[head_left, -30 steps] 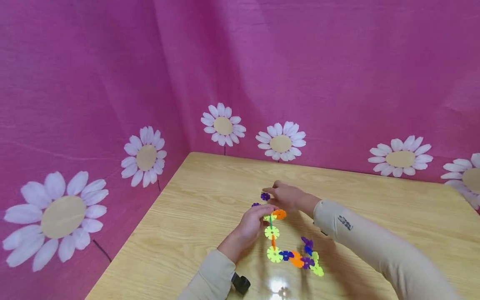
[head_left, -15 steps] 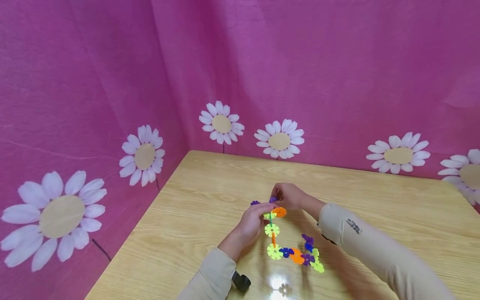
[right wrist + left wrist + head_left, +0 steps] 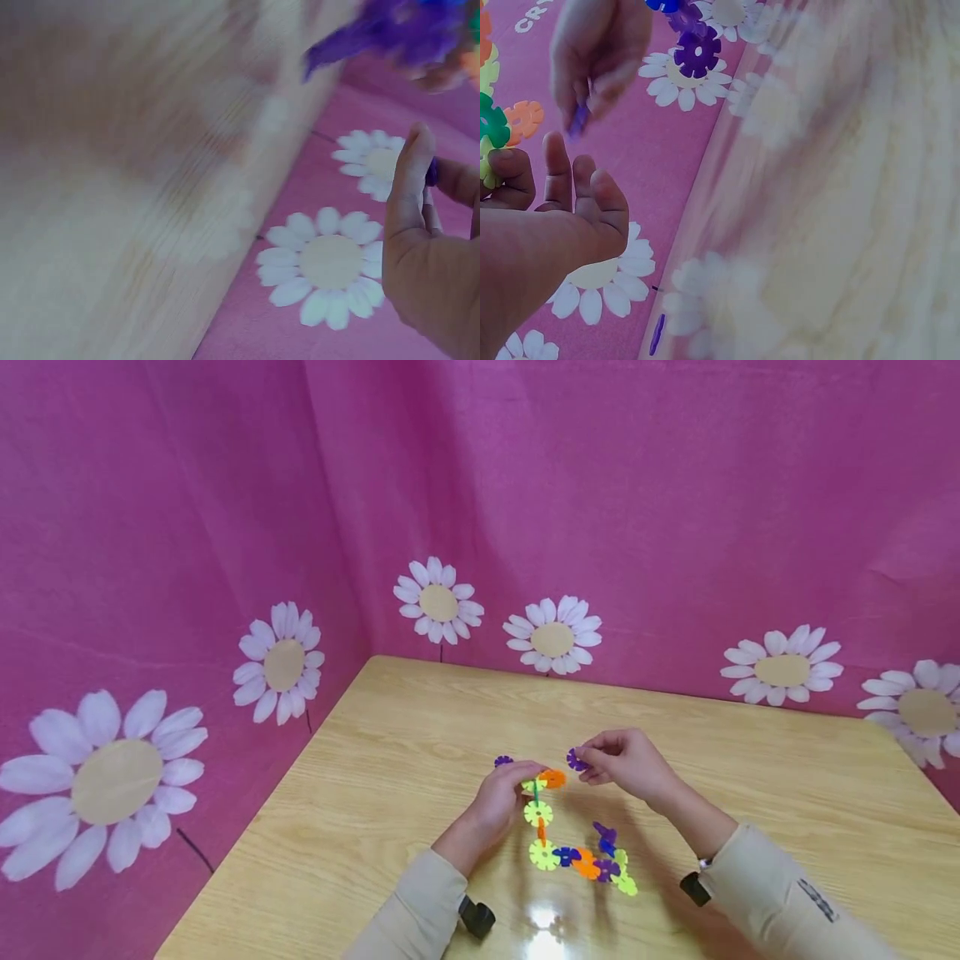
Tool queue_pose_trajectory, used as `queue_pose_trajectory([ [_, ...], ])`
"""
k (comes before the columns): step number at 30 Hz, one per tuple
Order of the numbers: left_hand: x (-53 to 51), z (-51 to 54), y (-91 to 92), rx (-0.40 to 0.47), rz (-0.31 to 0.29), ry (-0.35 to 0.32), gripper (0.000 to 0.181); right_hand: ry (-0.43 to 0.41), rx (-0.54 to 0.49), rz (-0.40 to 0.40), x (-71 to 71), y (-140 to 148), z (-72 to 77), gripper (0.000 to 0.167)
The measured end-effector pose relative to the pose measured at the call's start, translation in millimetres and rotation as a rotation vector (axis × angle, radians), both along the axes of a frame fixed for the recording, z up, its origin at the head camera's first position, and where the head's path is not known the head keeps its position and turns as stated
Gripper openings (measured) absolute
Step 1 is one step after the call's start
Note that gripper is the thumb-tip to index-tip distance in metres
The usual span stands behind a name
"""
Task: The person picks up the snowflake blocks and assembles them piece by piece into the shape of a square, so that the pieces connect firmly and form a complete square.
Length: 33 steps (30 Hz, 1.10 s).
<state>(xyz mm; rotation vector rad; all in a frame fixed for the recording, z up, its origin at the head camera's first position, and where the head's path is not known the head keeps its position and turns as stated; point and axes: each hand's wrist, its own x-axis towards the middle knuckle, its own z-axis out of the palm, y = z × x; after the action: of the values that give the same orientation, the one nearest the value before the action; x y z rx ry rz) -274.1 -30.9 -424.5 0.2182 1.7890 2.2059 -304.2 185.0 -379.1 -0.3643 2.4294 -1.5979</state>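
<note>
My left hand (image 3: 495, 802) pinches the upper end of a chain of interlocking flower discs (image 3: 537, 813) in yellow-green, orange, green, blue and purple. In the left wrist view, thumb and index finger grip a yellow-green disc (image 3: 487, 161) beside a green one, while the other fingers stick out. My right hand (image 3: 630, 768) pinches a single purple flower disc (image 3: 576, 760) to the right of the orange disc (image 3: 553, 778) at the chain's top; a gap separates them. The right wrist view shows only that purple disc's edge (image 3: 431, 172) between thumb and finger.
Another purple disc (image 3: 503, 761) lies on the wooden table (image 3: 420, 718) just beyond my left hand. The chain bends right at its lower part, ending in purple discs (image 3: 604, 832). A pink curtain (image 3: 637, 510) with printed daisies stands behind and to the left of the table.
My right hand picked up a purple disc from beyond the left hand and drew it right and nearer, turning it face-on. The left hand keeps its hold on the chain.
</note>
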Motion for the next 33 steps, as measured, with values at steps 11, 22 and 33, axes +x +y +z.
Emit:
queue_pose_trajectory([
  [11,2.8,-3.4,5.3,-0.024,-0.021,0.010,0.039,-0.154,-0.196,-0.077,53.9,11,7.8,0.037],
  [22,3.2,-5.2,4.2,-0.061,-0.146,0.096,0.044,-0.172,-0.227,-0.069,59.9,4,4.7,0.037],
  [33,3.9,-3.3,5.2,-0.071,-0.155,0.111,0.045,-0.192,-0.236,-0.020,58.8,6,5.2,0.038],
])
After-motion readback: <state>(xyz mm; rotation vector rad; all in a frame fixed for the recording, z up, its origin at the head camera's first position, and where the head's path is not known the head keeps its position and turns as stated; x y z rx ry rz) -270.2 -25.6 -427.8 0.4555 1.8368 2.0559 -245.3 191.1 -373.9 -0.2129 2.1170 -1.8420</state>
